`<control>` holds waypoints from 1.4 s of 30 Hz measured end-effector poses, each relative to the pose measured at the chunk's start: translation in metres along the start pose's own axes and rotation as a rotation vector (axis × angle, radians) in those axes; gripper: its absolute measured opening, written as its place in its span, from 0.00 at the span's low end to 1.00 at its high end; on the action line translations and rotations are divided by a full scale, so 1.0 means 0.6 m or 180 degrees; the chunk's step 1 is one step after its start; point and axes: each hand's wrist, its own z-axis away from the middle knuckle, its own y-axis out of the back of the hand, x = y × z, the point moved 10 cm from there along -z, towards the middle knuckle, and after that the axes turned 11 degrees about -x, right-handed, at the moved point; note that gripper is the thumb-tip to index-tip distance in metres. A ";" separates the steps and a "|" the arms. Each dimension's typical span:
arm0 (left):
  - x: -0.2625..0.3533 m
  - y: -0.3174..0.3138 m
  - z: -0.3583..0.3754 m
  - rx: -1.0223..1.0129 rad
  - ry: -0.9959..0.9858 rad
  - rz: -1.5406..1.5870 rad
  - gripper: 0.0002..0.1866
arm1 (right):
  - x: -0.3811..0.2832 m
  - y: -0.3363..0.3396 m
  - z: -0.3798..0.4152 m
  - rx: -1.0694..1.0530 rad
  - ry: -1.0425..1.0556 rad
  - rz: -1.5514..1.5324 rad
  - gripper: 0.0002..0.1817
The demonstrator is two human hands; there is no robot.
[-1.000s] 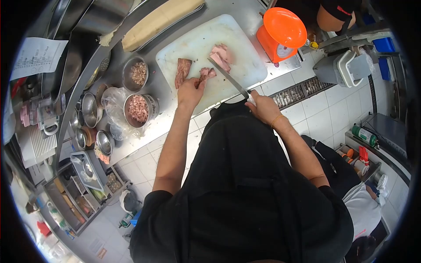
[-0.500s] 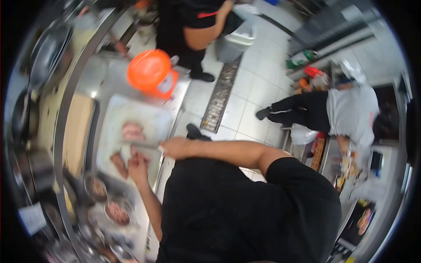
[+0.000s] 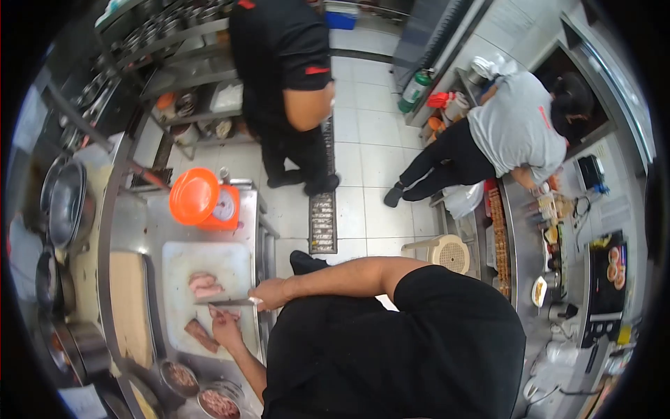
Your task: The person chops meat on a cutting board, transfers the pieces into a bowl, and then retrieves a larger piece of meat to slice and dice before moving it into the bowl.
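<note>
In my right hand (image 3: 273,293) is the handle of a knife (image 3: 232,302), its blade stretching across a white cutting board (image 3: 241,262). My left hand (image 3: 227,329) is beside the blade, fingers closed on a small piece of pink meat (image 3: 218,309). Above the knife lies a pale pink chunk of meat (image 3: 204,285). A darker brown strip of meat (image 3: 201,335) rests left of my left hand. Bowls of cut meat (image 3: 219,403) stand below the board.
An orange scale (image 3: 222,209) with an orange pan sits beyond the board. A wooden board (image 3: 130,307) and pans (image 3: 68,202) are along the left. One person in black (image 3: 279,77) stands at the top; another in grey (image 3: 513,126) bends over the right counter. A stool (image 3: 447,253) stands behind.
The view has shifted and sharpened. The knife blade now shows clearly between the meat pieces. The person in black stands more upright, and the grey bin near them is out of view.
</note>
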 end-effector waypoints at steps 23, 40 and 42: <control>0.040 0.005 0.109 0.1298 0.0219 0.1467 0.09 | -0.033 0.034 0.013 0.0000 -0.0156 0.0828 0.28; 0.064 0.026 0.120 0.1359 0.0193 0.1747 0.12 | -0.068 0.043 0.033 -0.0034 0.0124 0.1521 0.21; 0.045 0.011 0.114 0.1302 0.0233 0.1844 0.13 | -0.070 0.042 0.035 -0.0080 0.0109 0.1539 0.21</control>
